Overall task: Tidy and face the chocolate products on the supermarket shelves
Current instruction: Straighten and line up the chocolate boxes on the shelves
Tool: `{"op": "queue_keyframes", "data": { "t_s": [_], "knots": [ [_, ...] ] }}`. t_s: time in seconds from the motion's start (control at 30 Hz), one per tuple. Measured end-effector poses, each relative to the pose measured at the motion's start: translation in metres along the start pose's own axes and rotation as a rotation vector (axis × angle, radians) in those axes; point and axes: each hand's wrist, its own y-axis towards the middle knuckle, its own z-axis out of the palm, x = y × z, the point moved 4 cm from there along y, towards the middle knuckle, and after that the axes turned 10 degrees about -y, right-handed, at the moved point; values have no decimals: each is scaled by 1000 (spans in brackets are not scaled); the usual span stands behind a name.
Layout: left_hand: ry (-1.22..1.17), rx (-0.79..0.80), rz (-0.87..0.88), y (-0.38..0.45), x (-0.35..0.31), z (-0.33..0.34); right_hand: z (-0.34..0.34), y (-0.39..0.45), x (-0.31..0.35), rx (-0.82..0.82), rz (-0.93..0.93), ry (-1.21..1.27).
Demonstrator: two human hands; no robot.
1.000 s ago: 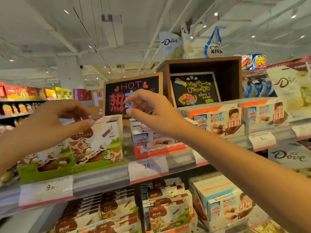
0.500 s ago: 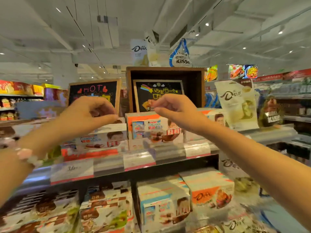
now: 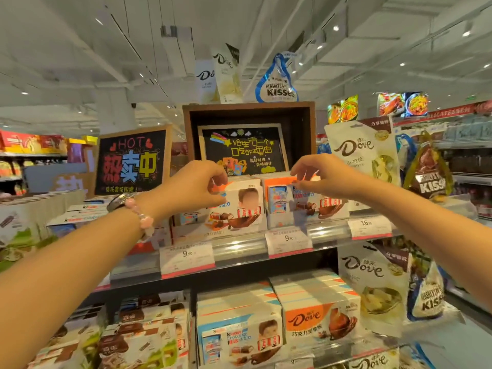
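- Standing at the front of the upper shelf (image 3: 239,247), two rows of white chocolate boxes face outward: the left box (image 3: 239,206) and the right box (image 3: 306,202), side by side and touching or nearly so.
- Left hand (image 3: 197,186) reaches up to the left box, fingers curled over its top left corner, thumb below against the face; it pinches that corner.
- Right hand (image 3: 319,177) reaches to the right box, fingers bent down over its top edge, thumb under them at the front; it appears to pinch the edge, though the contact is blurred.
- Both forearms stretch up from the lower corners of the view; a beaded bracelet (image 3: 142,215) and a watch sit on the left wrist.
- Each hand hides part of its box's print, and the boxes behind are mostly covered.
- Price tags (image 3: 186,258) hang along the shelf edge; small print is unreadable.
- More boxes (image 3: 239,326) fill the lower shelf, cut off at the bottom.
- Two chalkboard signs (image 3: 131,162) stand behind, and bags (image 3: 359,153) hang at the right.
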Motion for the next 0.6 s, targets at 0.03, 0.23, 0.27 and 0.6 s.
{"op": "queue_keyframes", "data": {
  "t_s": [0.03,0.23,0.27,0.6],
  "knots": [
    [13,23,-13,2,2,3,2,2,-4,22,2,-19],
    [93,100,-33,16,11,7,9,13,-12,63,-26,-169],
    [114,113,-33,18,11,7,9,15,-12,68,-35,-207],
    [196,200,3,25,13,15,11,25,-19,199,-60,-398]
  ]
}}
